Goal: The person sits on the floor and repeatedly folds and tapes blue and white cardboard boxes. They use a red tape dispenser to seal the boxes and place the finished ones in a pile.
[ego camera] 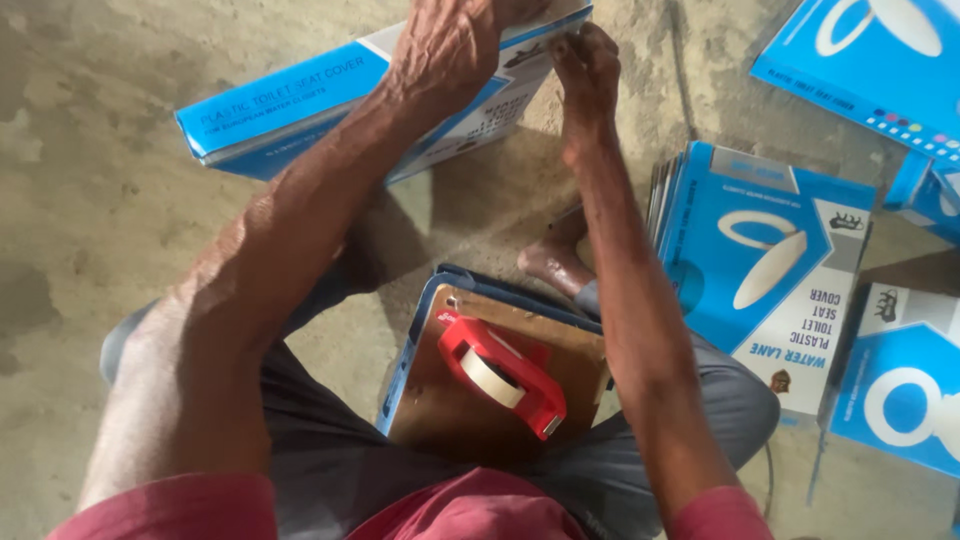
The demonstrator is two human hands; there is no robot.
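Two hands work one carton. Nearest us, a red tape dispenser (pixel 503 375) rests on a flattened brown card (pixel 450 400) in our lap. Farther out, on the concrete floor (pixel 90 180), the blue-and-white flat box (pixel 300 100) looks light, stiff, crushable; its edges seem best for gripping. Our left hand (pixel 450 45) curls closed over its top; our right hand (pixel 585 60) pinches its end corner.

Around the one red tape dispenser (pixel 502 375): one assembled blue carton (pixel 300 100), several flattened blue cartons (pixel 770 270) stacked right.
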